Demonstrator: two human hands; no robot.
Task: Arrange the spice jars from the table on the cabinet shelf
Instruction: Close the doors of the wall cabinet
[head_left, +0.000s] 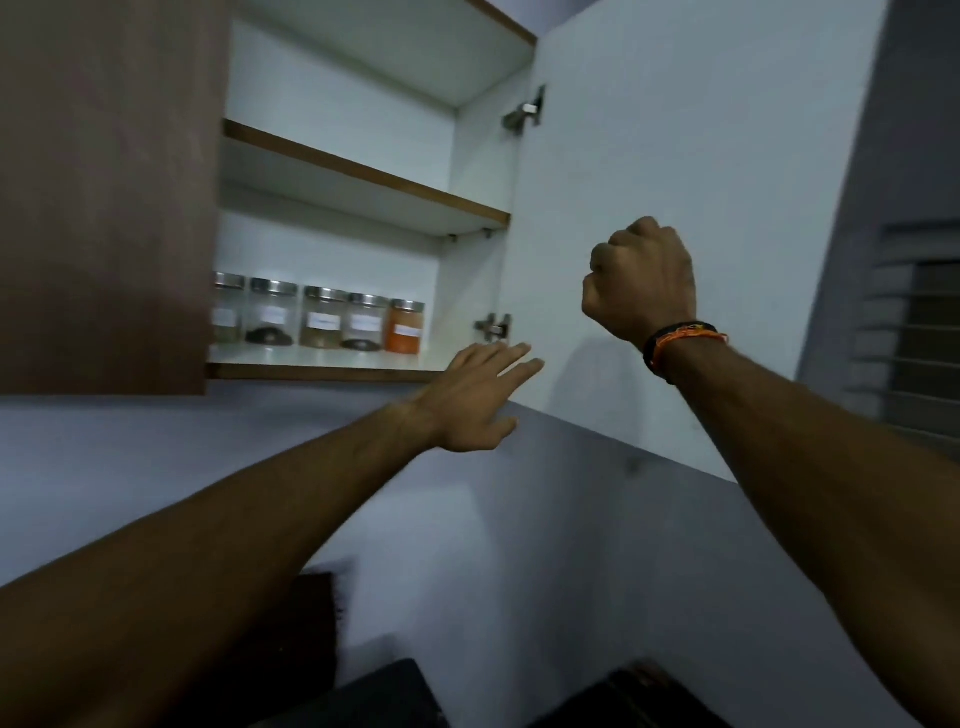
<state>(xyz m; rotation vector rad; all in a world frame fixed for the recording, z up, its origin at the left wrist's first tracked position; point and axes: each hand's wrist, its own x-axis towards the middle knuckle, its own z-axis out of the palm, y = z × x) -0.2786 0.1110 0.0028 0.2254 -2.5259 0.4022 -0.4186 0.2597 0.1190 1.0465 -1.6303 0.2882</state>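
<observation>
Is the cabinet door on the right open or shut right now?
Open. The cabinet door is swung out on its hinges, exposing the spice jars on the bottom shelf.

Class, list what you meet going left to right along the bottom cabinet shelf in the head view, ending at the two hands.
Closed brown door → four clear jars → orange jar → lower hinge → left hand → right hand.

Five spice jars stand in a row on the cabinet's bottom shelf, the open door to their right.
</observation>
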